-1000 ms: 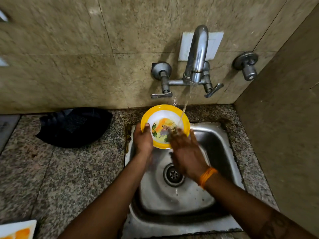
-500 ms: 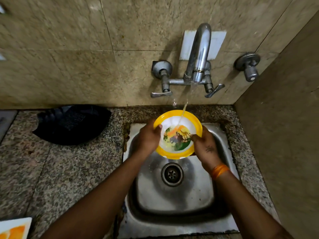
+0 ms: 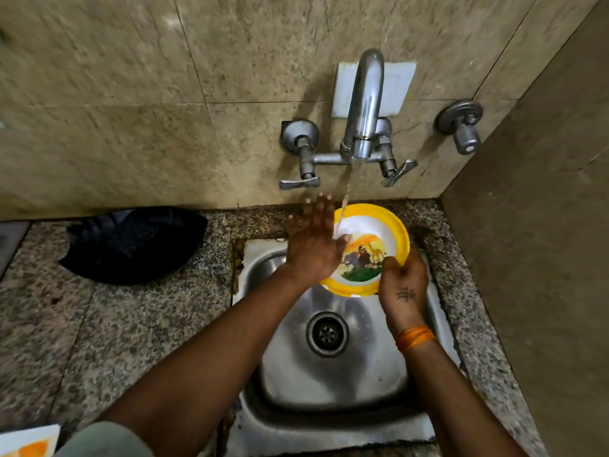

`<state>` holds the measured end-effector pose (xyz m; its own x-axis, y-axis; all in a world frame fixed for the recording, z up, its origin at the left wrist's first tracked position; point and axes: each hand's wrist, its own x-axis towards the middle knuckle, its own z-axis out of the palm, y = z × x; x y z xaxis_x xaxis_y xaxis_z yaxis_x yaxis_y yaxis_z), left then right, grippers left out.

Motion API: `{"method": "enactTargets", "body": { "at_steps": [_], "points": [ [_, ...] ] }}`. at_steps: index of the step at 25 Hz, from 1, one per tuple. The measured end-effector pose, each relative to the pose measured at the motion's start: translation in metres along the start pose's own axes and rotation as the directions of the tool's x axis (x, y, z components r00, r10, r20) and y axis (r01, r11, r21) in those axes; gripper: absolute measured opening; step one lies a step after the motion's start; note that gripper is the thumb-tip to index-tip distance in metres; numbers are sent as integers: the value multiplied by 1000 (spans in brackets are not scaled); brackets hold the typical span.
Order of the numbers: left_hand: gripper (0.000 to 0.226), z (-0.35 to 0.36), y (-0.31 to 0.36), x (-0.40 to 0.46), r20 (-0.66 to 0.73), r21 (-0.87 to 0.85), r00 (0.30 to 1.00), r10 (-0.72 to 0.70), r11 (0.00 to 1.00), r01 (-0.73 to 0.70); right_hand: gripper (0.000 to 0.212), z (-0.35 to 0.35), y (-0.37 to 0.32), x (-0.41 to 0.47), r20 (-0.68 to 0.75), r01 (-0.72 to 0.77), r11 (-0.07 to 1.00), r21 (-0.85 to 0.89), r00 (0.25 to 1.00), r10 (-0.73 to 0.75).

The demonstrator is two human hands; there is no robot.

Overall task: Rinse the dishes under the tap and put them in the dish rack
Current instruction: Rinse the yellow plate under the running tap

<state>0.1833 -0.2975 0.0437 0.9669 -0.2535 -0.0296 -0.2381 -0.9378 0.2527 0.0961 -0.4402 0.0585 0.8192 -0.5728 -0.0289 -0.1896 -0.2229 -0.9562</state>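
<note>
Since the frame half a second before, the left hand (image 3: 313, 245) had let go of the plate's left rim and opened, its fingers spread flat and pointing toward the wall, with only the thumb lying across the white inner face of the plate (image 3: 365, 250). Meanwhile the right hand (image 3: 403, 285) had slid to the lower right rim and clamped there, thumb on the front, fingers apparently curled behind, though they were hidden. An orange thread band (image 3: 416, 338) circled that wrist.

That plate was round, yellow-rimmed, white inside, with a printed picture of animals on green and orange. It was held tilted, face toward the camera, above the back edge of the steel sink (image 3: 290, 367). A thin stream from the tap (image 3: 365, 103) struck its upper left rim. The basin held only the drain (image 3: 327, 334).

On the granite worktop (image 3: 108, 324) to the left lay a dark cloth (image 3: 131, 245); a white and orange item (image 3: 28, 443) showed at the bottom corner.
</note>
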Motion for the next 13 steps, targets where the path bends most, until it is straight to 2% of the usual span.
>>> {"method": "enactTargets", "body": {
  "at_steps": [1,3,5,6,7,8,9,10,13],
  "points": [
    [83,5,7,-4,6,-30,998,58,998,-58,41,2,-3,0,-11,6,999,-38,1000,-7],
    [82,11,16,-19,7,-36,964,267,963,-267,43,3,-6,2,31,31,995,-95,999,-28],
    [77,14,6,-26,-21,-20,938,345,938,-345,44,6,-7,-2,121,47,998,-47,992,-41],
    [75,15,1,-28,-56,-5,953,298,954,-299,44,7,-9,-5,144,53,998,-44,989,-46],
    [74,17,-3,-31,-80,-41,981,177,983,-181,44,9,-10,-7,132,62,996,-59,990,-53],
    [75,16,-5,-36,-68,-152,998,9,988,-19,45,10,-9,-8,94,68,996,-64,994,-62],
    [76,15,-4,-40,-14,-313,988,-152,939,140,44,12,-7,-10,36,60,997,-42,998,-59],
    [77,14,-4,-43,55,-471,968,-244,849,241,42,13,-4,-13,-9,50,999,1,999,-50],
    [76,18,-5,-58,125,-720,920,-372,603,342,40,20,4,-19,-21,7,994,106,1000,-5]
  ]
}}
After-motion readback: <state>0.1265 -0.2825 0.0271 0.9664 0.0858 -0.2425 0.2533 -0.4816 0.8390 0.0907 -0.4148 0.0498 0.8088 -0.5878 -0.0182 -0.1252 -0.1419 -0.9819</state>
